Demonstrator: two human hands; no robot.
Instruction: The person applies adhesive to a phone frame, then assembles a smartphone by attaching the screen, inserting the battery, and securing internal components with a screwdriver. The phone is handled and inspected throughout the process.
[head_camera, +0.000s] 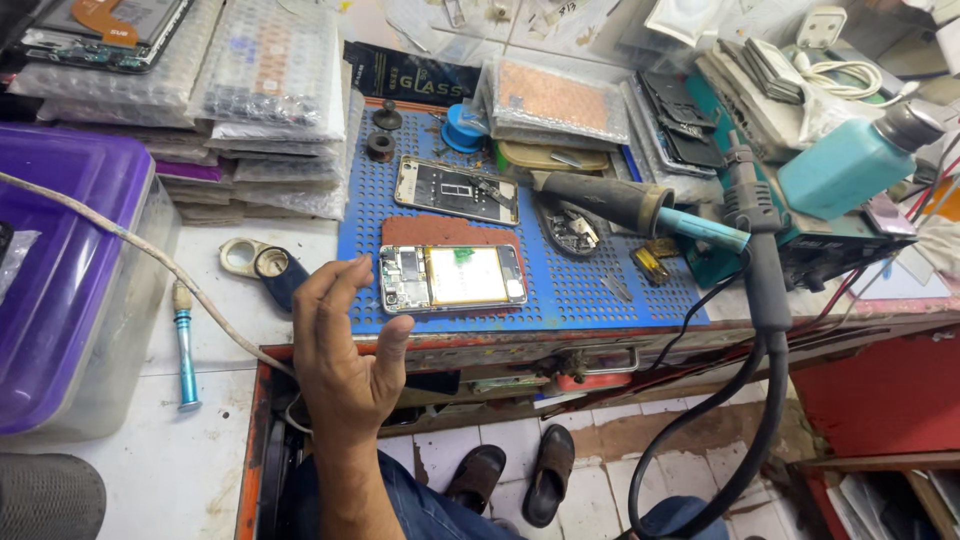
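So, biggest thing first: the white workbench (200, 470), with one purple-lidded plastic bin (70, 290) sitting at its left edge. Behind that there's a stack of bubble-wrapped parts (270, 110), too many layers to count properly.

In the middle lies one blue perforated work mat (570, 290). On it are two opened phones: the nearer opened phone (452, 278) shows its yellowish battery and board, lying on a reddish pad, and the second phone (457, 190) sits just behind it, also back-off. One blue tape roll (462, 128) sits at the far edge of the mat.

On the right, one hot air handle (625, 205) with a teal tip lies across the mat's corner, and one dark soldering handle (752, 230) stands in front of the teal station, its black cable looping down toward the floor. One teal pump bottle (850, 165) lies tilted above that.

Only one hand in view: the left hand (345, 350) is raised at the bench's front edge, fingers spread and loose, gripping nothing, just left of the nearer phone and not touching it. The right hand isn't visible.

Smaller bits: one blue screwdriver (185, 355) lies on the bench left of the hand, and one magnifier loupe (262, 262) is beside the mat. Two sandals (515, 480) on the tiled floor below.
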